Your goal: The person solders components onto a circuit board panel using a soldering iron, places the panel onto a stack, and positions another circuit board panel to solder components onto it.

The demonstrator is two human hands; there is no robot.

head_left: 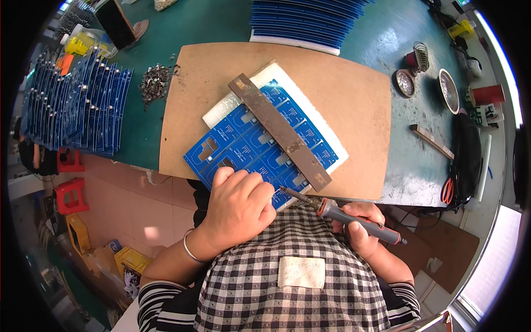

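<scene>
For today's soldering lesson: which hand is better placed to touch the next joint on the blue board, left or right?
Right. The right hand holds the soldering iron, its tip already at the blue circuit board edge; the left hand rests on the board.

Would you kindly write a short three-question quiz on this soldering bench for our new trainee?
1. True or false: the right hand holds the soldering iron with its tip toward the blue circuit board panel.
2. What lies slantwise across the panel? A) a metal bar B) a pair of scissors C) a ruler of clear plastic
3. Fill in: the left hand rests on the panel's near edge, and its wrist bears a thin ____.

Key: 1 true; 2 A; 3 bracelet.
</scene>
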